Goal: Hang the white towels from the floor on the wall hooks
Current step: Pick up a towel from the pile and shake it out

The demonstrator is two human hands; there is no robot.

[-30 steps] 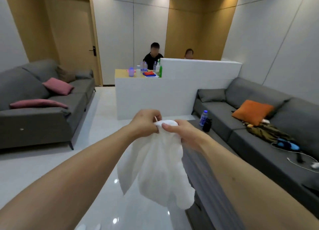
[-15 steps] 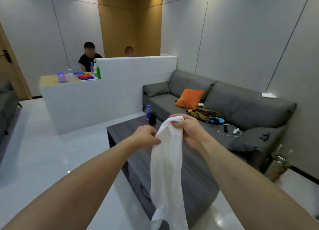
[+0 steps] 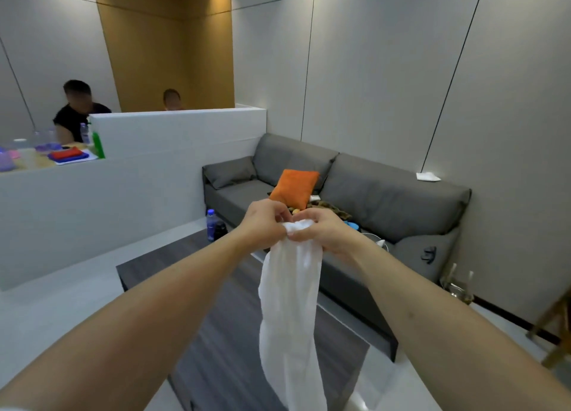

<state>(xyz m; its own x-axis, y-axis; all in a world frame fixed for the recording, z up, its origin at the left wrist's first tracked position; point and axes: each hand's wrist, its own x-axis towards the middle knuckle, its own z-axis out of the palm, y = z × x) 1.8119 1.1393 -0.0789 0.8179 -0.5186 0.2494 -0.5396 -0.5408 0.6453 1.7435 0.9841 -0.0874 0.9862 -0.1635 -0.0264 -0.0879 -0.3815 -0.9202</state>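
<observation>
Your left hand (image 3: pixel 267 222) and right hand (image 3: pixel 321 230) both pinch the white towel (image 3: pixel 289 305) at its bunched top, chest-high over the table (image 3: pixel 213 342); light, limp cloth; keep hold near that top edge.

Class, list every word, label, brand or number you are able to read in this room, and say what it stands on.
None can be read.
Clear plastic water bottle with blue label by the grey sofa: label too blurred.
Green plastic bottle on the white counter: no readable print.
White towel held by both hands: no print visible.
</observation>
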